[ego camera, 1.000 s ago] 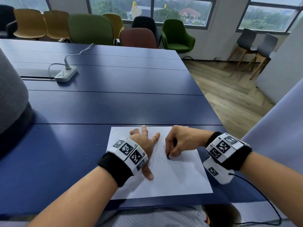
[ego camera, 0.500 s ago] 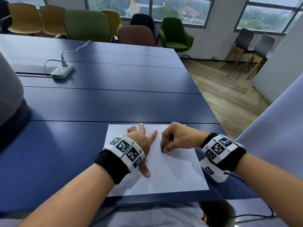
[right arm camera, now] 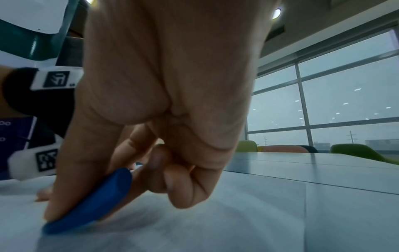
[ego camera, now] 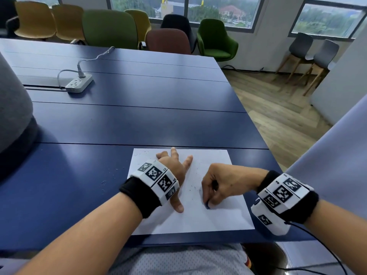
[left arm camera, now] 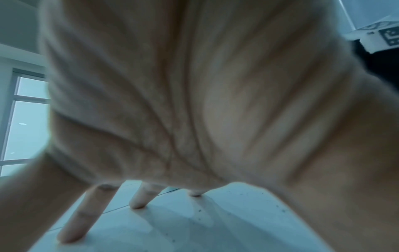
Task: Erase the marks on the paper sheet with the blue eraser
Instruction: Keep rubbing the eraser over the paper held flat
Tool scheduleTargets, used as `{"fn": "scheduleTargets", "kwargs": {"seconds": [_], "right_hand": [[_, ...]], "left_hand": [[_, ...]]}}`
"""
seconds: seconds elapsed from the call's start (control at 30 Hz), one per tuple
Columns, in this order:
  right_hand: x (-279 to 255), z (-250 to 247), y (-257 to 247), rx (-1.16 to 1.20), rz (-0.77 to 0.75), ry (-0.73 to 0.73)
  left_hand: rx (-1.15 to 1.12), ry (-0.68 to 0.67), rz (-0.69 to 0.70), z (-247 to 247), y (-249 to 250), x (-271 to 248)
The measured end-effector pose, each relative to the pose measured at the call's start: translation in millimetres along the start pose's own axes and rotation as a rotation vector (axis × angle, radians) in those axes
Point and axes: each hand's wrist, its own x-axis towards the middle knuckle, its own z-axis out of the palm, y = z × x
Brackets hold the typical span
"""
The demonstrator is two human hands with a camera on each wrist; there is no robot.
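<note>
Your fingers (right arm camera: pixel 71 179) on the right hand (ego camera: pixel 224 183) are curled tight and pinch the blue eraser (right arm camera: pixel 90 202) between thumb and forefinger; its lower edge is pressed down on the paper sheet (ego camera: pixel 198 221). From the head camera only the eraser's tip (ego camera: pixel 208 206) shows under your fingertips, near the middle of the sheet and a little toward its right side. The other fingers of that hand are folded into the palm.

Your left hand (ego camera: pixel 174 171) lies flat on the left half of the sheet, fingers (left arm camera: pixel 79 220) spread apart and straight, their tips touching the paper, the thumb pointing back toward you. It holds nothing; it only presses the sheet down.

The sheet lies at the near edge of the blue table (ego camera: pixel 119 124), squarely in front of you. Small dark crumbs (ego camera: pixel 190 189) are scattered on the paper between your two hands, and a few more lie on the table just left of the sheet. I cannot tell whether any marks remain under the eraser.

A white power strip (ego camera: pixel 79 83) with its cable sits well away on the far left of the table, and chairs (ego camera: pixel 111 28) stand beyond the far edge.
</note>
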Motion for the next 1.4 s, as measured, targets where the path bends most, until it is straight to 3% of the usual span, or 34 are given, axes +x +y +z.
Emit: {"fn": "scheduleTargets", "kwargs": {"seconds": [0.13,0.3,0.43,0.5,0.6,0.73,0.8,0.9,1.03,1.07,1.2,1.27,1.4], "right_hand": [[9,-6,6,0.031,-0.004,0.254],[-3,-3,-2,-0.006,0.024,-0.029],[3,-6,5,0.04,0.013,0.204],[-1,-4,6,0.055,0.001,0.181],[-7,0,-1,-0.015,-0.007,-0.009],[9,4,-2,0.02,-0.037,0.224],[9,8,-2,0.049,-0.053,0.211],[5,9,-7,0.005,-0.054,0.031],[19,1,-3,0.012,-0.069,0.263],[19,1,-4,0.017,-0.072,0.256],[8,2,-13,-0.061,-0.014,-0.038],[15,-7,-11,-0.105,0.005,0.051],[39,-40,12,-0.112,0.061,0.473]], "left_hand": [[-0.014,0.004,0.001,1,0,0],[-0.007,0.011,-0.001,1,0,0],[-0.015,0.012,-0.001,2,0,-1],[-0.01,0.016,0.0,2,0,-1],[-0.003,0.02,-0.001,1,0,-1],[-0.001,0.021,0.003,1,0,-2],[0.008,0.024,0.001,1,0,-2],[-0.002,0.019,-0.001,1,0,-2],[-0.012,0.027,0.008,2,-1,-2],[-0.012,0.029,0.01,2,-2,-2],[-0.009,0.024,0.011,1,-1,-2],[-0.008,0.027,0.014,2,-1,-3],[-0.028,0.044,0.013,4,-2,-2]]}}
